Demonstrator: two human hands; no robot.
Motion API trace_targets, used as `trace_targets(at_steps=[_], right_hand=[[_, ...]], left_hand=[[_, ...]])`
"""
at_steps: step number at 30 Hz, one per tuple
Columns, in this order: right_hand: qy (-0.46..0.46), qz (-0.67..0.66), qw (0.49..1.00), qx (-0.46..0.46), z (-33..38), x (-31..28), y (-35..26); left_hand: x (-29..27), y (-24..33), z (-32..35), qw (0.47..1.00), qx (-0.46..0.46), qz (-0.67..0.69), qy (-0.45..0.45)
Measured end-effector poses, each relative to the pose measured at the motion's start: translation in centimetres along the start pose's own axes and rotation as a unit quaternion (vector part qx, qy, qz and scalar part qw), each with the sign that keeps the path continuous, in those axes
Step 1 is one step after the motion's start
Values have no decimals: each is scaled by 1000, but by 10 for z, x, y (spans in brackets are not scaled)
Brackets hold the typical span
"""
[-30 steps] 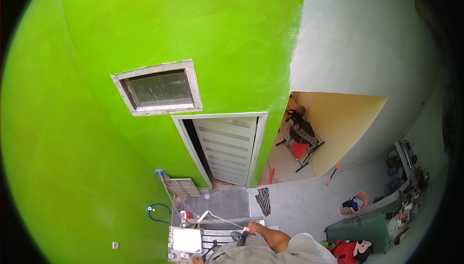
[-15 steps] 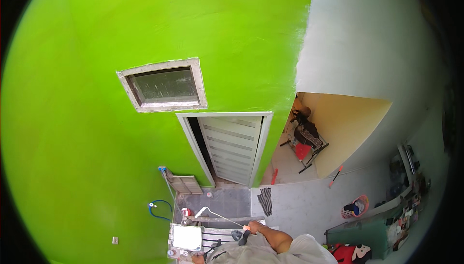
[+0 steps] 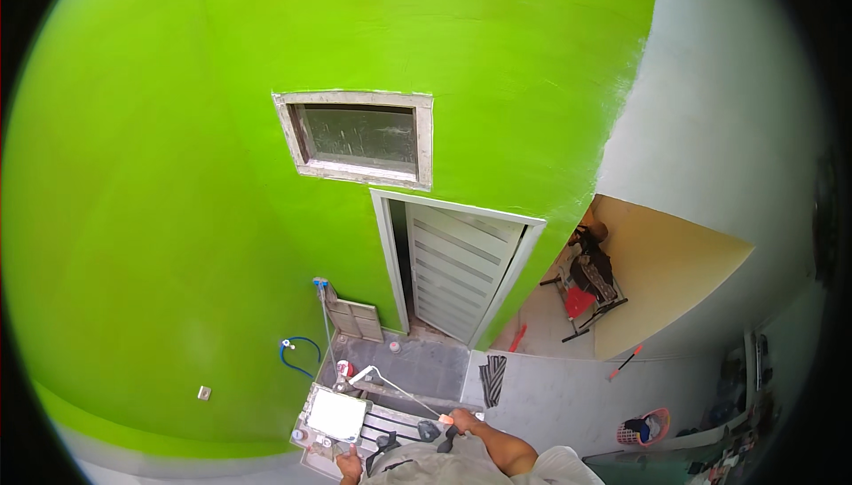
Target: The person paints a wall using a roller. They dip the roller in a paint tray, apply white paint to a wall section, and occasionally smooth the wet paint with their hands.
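Gripping hand: the right hand [image 3: 463, 421] has its fingers folded together, clamped on the handle of a paint roller [image 3: 404, 387]; single fingers are too small to tell apart.
Roller handle: orange [image 3: 445, 419] where it shows just left of the right fingers, with a dark part [image 3: 448, 438] slanting down below it, toward the body.
Roller rod: thin and pale, running out from the orange part, away to the upper left, then bending near its far end.
Roller cover: white [image 3: 359, 375], well apart from the right fingers at the far end of the rod, near the upper right corner of a white panel [image 3: 336, 416]; whether the two touch, I cannot tell.
Left hand: low [image 3: 349, 465], just beside the near edge of the white panel; I cannot tell whether its fingers are apart, together or on something.
Slatted platform: pale with dark slats [image 3: 304, 412], under the white panel; a dark lump [image 3: 428, 431] sits left of the right hand.
Beyond the platform: a red and white can [image 3: 344, 369] near the roller cover, and a blue hose [image 3: 307, 339] looped by the green wall [image 3: 222, 219].
Door: pale and banded [image 3: 461, 272], below a framed window [image 3: 359, 139].
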State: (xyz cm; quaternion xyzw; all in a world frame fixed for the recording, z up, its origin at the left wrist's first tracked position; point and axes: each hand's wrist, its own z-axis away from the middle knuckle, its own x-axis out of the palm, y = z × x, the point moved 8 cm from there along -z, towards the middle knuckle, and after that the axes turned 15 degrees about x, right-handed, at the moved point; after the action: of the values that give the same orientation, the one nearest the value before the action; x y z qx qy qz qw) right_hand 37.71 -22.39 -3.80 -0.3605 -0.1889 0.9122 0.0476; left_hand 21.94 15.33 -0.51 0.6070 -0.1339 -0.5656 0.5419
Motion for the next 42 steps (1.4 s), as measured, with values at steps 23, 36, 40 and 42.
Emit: trace_targets(at_steps=[23,36,40,42], right_hand=[[122,-221,954,-159,73,-137,-148],[166,-283,918,-221,90,-186,-184],[140,-204,945,-212,72,-175,-206],[105,-165,960,-199,54,-151,-213]], left_hand=[[111,216,-29,895,-16,269,-356],[87,257,-36,895,111,296,-314],[67,200,-56,930,136,225,-258],[51,163,-59,957,93,204,-184]])
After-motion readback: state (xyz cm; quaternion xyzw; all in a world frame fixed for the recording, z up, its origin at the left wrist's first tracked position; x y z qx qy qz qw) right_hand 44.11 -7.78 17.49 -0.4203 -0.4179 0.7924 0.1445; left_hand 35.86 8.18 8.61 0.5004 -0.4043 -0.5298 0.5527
